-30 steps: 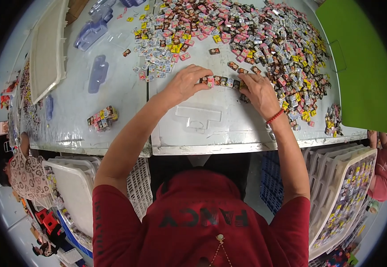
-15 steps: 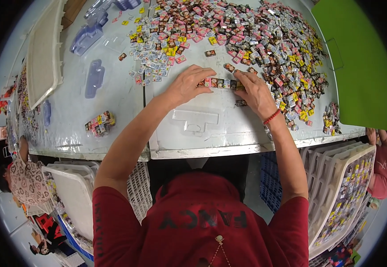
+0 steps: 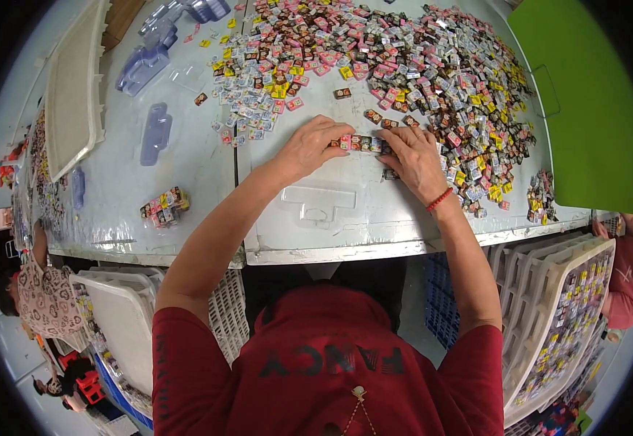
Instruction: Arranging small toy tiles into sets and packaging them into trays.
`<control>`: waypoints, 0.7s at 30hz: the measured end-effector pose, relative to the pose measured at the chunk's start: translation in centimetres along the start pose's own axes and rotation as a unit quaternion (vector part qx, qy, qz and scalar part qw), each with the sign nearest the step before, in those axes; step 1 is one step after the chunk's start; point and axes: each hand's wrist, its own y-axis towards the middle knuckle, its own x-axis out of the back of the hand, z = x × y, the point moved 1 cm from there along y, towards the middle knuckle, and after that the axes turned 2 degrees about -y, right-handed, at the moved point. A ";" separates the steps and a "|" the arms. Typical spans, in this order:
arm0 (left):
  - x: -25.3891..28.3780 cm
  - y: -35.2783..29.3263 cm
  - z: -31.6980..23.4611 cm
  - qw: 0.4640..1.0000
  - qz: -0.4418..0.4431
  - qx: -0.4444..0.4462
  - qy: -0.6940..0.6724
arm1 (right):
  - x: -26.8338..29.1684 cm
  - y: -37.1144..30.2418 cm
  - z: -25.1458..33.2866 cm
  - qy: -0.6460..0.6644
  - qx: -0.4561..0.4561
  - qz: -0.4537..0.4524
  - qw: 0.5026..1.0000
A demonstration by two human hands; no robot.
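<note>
A short row of small wrapped blocks (image 3: pixel 361 143), pink, brown, black and white, lies across the table between my hands. My left hand (image 3: pixel 312 147) pinches its left end between thumb and fingers. At the right end my right hand (image 3: pixel 412 160), with a red bead bracelet at the wrist, closes its thumb and fingers on the row, covering the last pieces. A clear plastic tray (image 3: pixel 319 203) with a stepped outline lies just nearer to me. A few loose brown pieces (image 3: pixel 373 115) sit just beyond my right hand.
A wide heap of small wrapped pieces (image 3: pixel 433 65) spreads over the far and right table. On the left lie a blue-tinted plastic tray (image 3: pixel 155 134) and a filled pack (image 3: pixel 164 207). Stacked white crates (image 3: pixel 560 320) stand at the right. A green panel (image 3: pixel 585 109) edges the table. Other people work at both sides.
Both hands have drawn slightly toward me, together with the row between them. My right hand has shifted a little left. The clear tray in front of me stays in place.
</note>
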 end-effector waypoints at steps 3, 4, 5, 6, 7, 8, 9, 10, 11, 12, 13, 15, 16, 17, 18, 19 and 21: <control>-0.1 -0.1 0.1 1.000 -0.002 -0.016 0.026 | -0.2 0.3 0.2 0.020 0.012 0.007 1.000; -0.2 0.0 0.2 0.999 -0.017 -0.030 0.028 | -0.3 0.5 0.2 0.036 0.019 0.011 0.999; -0.3 -0.1 0.2 0.998 -0.032 -0.041 0.029 | -0.4 0.7 0.3 0.023 0.036 -0.001 0.999; -0.4 0.0 0.2 0.999 -0.028 -0.029 0.026 | -0.9 0.8 0.0 0.030 0.048 -0.009 0.998; -0.3 0.5 0.3 0.998 -0.029 -0.041 0.034 | -1.2 0.9 -0.6 0.028 0.056 -0.009 0.998; -0.5 0.5 0.3 0.997 -0.031 -0.052 0.042 | -1.1 0.9 -0.7 0.024 0.065 -0.009 0.998; -0.5 0.6 0.4 0.998 -0.032 -0.042 0.044 | -1.0 1.1 -0.7 0.020 0.067 -0.016 0.997; -0.5 0.6 0.4 0.998 -0.036 -0.041 0.043 | -1.3 1.0 -0.9 0.028 0.071 -0.028 0.997; -0.3 0.5 0.2 0.997 -0.039 -0.043 0.041 | -1.1 1.1 -0.6 0.049 0.065 -0.022 0.996; 0.1 0.1 0.1 0.998 -0.041 -0.037 0.042 | -0.8 1.2 -0.2 0.069 0.059 -0.015 0.996; 0.7 -0.3 -0.1 0.997 -0.043 -0.049 0.040 | -0.5 1.2 0.3 0.072 0.062 -0.014 0.995; 1.9 -1.1 -0.8 0.996 -0.047 -0.062 0.039 | 0.7 1.4 2.2 0.080 0.055 0.008 0.995; 2.4 -1.8 -1.3 0.997 -0.044 -0.058 0.037 | 1.4 1.4 3.1 0.079 0.056 0.008 0.995; 3.0 -2.8 -2.0 0.997 -0.041 -0.055 0.038 | 2.1 1.3 4.3 0.084 0.052 0.024 0.995; 3.5 -3.9 -2.5 0.997 -0.042 -0.055 0.039 | 2.4 1.0 5.5 0.090 0.047 0.041 0.994; 3.9 -5.1 -3.0 0.997 -0.030 -0.059 0.043 | 2.3 0.6 6.6 0.100 0.053 0.024 0.993; 4.3 -7.2 -4.1 0.997 -0.020 -0.066 0.047 | 1.5 -0.4 8.3 0.107 0.061 0.019 0.992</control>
